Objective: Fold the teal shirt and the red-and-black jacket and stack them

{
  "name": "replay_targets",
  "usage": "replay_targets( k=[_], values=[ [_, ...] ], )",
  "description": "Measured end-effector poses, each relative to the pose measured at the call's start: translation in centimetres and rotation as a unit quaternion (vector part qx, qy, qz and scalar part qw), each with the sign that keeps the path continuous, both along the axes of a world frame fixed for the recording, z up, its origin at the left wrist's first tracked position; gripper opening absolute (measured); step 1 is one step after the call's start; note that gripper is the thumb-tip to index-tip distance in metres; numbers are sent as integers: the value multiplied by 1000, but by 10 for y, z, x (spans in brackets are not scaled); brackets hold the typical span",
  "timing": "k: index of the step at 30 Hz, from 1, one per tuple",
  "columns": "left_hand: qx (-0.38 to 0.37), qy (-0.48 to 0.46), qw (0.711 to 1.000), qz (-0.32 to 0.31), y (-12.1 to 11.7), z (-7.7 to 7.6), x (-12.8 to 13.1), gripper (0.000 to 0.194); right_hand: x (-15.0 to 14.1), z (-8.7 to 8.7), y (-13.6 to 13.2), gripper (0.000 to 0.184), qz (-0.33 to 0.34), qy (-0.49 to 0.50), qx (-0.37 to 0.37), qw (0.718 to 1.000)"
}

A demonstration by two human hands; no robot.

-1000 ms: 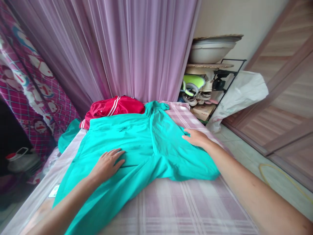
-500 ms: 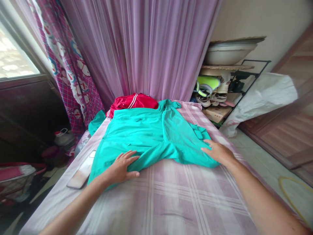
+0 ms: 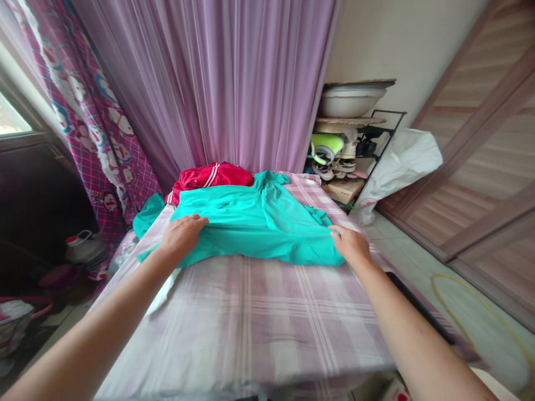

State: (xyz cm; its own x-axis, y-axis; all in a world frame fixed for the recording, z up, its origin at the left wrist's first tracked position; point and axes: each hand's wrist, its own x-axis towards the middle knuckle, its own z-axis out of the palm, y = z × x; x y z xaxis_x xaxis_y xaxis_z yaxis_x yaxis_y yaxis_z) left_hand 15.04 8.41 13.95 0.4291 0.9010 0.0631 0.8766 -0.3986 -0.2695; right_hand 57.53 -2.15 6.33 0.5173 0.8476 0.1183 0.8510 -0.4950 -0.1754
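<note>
Our left hand (image 3: 181, 236) lies open on a teal shirt (image 3: 251, 225); right hand (image 3: 350, 245) at its hem, grip unclear.

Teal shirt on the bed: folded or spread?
Partly folded, it looks: the teal shirt lies doubled into a wide band on the checked bedsheet, with the left hand and right hand on it.

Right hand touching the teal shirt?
Touching. The head view shows the right hand resting on the teal shirt, its fingers lying on the fabric near the cloth's edge.
</note>
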Motion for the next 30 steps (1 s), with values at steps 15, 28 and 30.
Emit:
replay_targets(
  k=[15,28,30],
  values=[
    [74,-131,976,159,8,-109,-104,62,8,-43,-34,61,-110,116,113,981],
    [-44,-246,923,292,-11,-97,-80,45,33,-43,-9,47,-17,126,264,956],
    [-40,-284,915,283,-13,-95,-83,42,43,-32,-6,50,-27,85,242,966]
  ],
)
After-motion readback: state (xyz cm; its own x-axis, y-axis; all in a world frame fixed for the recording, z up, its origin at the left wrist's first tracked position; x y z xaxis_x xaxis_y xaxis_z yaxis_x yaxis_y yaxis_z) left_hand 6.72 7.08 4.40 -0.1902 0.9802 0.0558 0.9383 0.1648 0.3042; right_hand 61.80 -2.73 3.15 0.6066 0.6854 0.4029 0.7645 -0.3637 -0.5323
